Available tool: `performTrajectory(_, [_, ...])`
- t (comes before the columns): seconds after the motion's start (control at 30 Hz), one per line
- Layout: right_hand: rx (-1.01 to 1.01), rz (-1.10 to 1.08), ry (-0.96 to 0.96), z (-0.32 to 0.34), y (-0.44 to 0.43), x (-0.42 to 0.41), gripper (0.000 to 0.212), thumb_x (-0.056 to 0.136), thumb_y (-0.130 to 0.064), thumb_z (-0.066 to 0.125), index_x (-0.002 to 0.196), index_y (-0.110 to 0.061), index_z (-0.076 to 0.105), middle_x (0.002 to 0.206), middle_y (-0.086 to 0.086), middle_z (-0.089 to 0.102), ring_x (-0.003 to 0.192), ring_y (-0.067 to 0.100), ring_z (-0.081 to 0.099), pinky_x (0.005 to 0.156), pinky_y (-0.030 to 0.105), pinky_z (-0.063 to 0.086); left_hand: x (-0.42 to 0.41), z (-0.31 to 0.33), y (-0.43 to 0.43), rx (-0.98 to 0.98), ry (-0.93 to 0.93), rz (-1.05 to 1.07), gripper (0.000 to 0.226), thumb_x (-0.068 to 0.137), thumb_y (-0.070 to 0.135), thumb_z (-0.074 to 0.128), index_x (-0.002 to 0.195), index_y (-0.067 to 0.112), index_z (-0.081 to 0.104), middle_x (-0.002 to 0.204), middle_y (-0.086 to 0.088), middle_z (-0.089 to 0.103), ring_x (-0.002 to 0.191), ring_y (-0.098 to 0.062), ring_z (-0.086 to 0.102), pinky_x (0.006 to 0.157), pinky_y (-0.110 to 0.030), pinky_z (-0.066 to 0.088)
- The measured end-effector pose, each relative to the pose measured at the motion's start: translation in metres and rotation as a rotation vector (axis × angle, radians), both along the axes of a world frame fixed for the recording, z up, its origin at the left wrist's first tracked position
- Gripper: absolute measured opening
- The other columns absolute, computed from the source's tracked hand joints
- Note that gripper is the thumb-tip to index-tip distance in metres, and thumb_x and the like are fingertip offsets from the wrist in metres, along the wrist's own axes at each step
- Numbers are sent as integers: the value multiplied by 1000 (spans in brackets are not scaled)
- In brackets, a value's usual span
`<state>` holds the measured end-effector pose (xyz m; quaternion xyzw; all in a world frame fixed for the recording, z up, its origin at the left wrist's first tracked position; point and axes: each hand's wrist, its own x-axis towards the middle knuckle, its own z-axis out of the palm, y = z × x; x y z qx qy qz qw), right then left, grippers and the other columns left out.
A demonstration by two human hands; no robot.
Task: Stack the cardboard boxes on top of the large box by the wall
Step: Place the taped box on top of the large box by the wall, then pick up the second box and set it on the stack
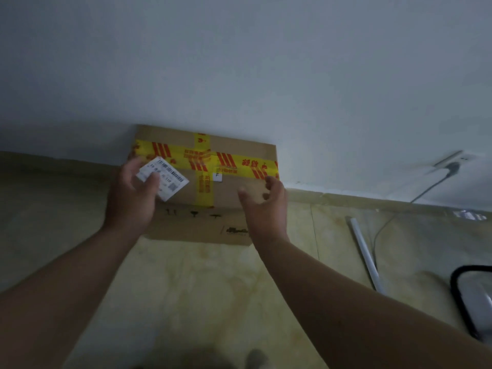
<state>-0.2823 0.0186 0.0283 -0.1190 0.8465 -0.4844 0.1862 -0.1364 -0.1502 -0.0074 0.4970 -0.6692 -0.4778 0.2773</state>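
From the bottom of the frame both bare arms reach up to centre, the left hand (133,190) and right hand (266,206) with fingers spread and holding nothing, apparently either side of the taped cardboard box (205,182), which sits on the floor (199,288) against the wall (239,62).

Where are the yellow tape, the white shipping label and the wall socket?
yellow tape (202,158): head view, where the strips cross.
white shipping label (170,182): head view, its printed face.
wall socket (452,159): head view, its plate.
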Motion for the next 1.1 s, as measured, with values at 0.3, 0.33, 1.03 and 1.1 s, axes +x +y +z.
performTrajectory(0.3, [-331,-43,-435,63,38,157,79,83,-46,71,150,-23,36,143,4,51,126,20,54,93,33,42,129,70,72,472,285,100,35,100,45,49,132,31,54,128,3,62,113,-10,58,85,-23,37])
performTrajectory(0.33, [-326,-41,-446,64,46,174,80,81,-48,71,149,-24,36,144,5,51,127,21,54,94,35,42,146,72,80,482,268,114,40,99,46,50,136,29,53,128,3,62,117,-13,57,91,-26,37])
performTrajectory(1.03, [5,-83,-586,-151,211,409,76,81,-46,72,146,-21,41,138,9,54,121,24,55,95,38,43,365,-134,243,403,-125,124,53,101,42,47,146,14,50,148,-4,54,138,-21,49,98,-19,32])
performTrajectory(1.1, [45,-132,-566,-181,222,422,83,74,-51,75,144,-17,44,139,13,55,126,28,55,105,44,45,361,-154,238,379,-175,9,65,95,52,50,148,15,48,154,-4,50,142,-21,47,104,-20,33])
